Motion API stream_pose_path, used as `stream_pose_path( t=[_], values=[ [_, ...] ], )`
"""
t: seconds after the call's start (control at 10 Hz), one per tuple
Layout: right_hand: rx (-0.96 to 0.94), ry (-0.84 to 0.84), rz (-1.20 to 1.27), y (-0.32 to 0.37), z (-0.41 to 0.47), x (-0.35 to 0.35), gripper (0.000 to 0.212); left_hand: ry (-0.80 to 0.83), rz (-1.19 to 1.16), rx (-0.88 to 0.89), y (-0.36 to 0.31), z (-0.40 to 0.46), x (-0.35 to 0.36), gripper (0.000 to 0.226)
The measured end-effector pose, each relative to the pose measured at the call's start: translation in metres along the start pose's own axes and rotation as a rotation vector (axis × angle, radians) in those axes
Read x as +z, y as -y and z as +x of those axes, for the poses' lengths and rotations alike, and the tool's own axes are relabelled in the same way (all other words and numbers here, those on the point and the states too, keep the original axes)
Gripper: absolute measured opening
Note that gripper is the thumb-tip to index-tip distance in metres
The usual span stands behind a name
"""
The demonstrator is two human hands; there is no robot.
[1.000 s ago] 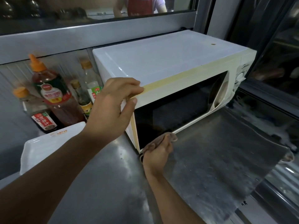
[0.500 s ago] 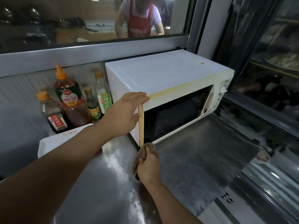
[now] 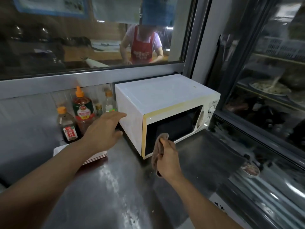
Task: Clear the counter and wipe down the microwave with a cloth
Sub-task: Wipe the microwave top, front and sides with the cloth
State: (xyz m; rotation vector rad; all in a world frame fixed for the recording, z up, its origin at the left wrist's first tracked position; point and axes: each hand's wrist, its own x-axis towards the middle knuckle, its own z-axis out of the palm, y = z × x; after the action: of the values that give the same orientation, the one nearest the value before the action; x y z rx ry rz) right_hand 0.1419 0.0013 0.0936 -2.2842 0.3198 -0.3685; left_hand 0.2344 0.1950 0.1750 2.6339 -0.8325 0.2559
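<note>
A white microwave (image 3: pixel 165 95) with a dark door stands on the steel counter (image 3: pixel 115 187) against the back wall. My left hand (image 3: pixel 103 131) is off the microwave, fingers spread, hovering beside its left side wall. My right hand (image 3: pixel 168 160) grips a brownish cloth (image 3: pixel 159 146) bunched in the fist. The cloth's top end touches the lower left part of the microwave door.
Several sauce bottles (image 3: pixel 82 111) stand left of the microwave by the wall. A stack of white trays (image 3: pixel 97 157) lies under my left forearm. A person in a red apron (image 3: pixel 141 45) works behind the window. A glass display case (image 3: pixel 264 96) is at right.
My left hand has let go of the microwave's top front corner and dropped to its left side. My right hand with the cloth rose from the bottom door edge onto the door. The camera pulled back.
</note>
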Motion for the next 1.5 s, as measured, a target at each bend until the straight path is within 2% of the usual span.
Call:
stream_pose_path(
  t=[0.3,0.4,0.5,0.6,0.7,0.8,0.9,1.0,1.2,1.4,1.5],
  values=[
    [-0.196,-0.017,-0.123,0.016,0.000,-0.036,0.046,0.024,0.061,-0.060,-0.018,-0.039,-0.014,0.061],
    [-0.203,-0.047,-0.083,0.019,0.001,-0.039,0.040,0.046,0.085,-0.055,-0.016,-0.042,-0.016,0.061],
    [-0.095,-0.132,0.192,0.035,0.000,-0.037,0.016,0.059,0.088,-0.032,-0.005,-0.040,-0.022,0.061],
    [-0.098,-0.142,0.153,0.044,0.002,-0.036,0.023,0.068,0.081,-0.009,0.008,-0.037,-0.024,0.061],
    [-0.174,-0.256,-0.106,0.064,0.004,-0.018,0.025,0.094,0.058,0.052,0.036,-0.031,-0.028,0.060],
    [-0.144,-0.232,-0.181,0.072,0.004,-0.002,0.042,0.109,0.046,0.109,0.060,-0.027,-0.032,0.060],
    [-0.015,-0.320,-0.151,0.094,0.002,0.025,0.049,0.124,0.032,0.204,0.102,-0.019,-0.040,0.060],
    [0.011,-0.383,-0.159,0.105,0.001,0.038,0.044,0.149,0.020,0.256,0.125,-0.013,-0.042,0.060],
    [0.023,-0.457,-0.350,0.114,0.012,0.048,0.042,0.192,-0.023,0.343,0.153,0.008,-0.035,0.059],
    [-0.088,-0.451,-0.663,0.115,0.051,0.052,0.049,0.214,-0.032,0.408,0.151,0.038,-0.016,0.060],
    [-0.238,-0.497,-0.893,0.101,0.073,0.052,0.048,0.191,-0.001,0.458,0.148,0.061,-0.001,0.061]
  ],
)
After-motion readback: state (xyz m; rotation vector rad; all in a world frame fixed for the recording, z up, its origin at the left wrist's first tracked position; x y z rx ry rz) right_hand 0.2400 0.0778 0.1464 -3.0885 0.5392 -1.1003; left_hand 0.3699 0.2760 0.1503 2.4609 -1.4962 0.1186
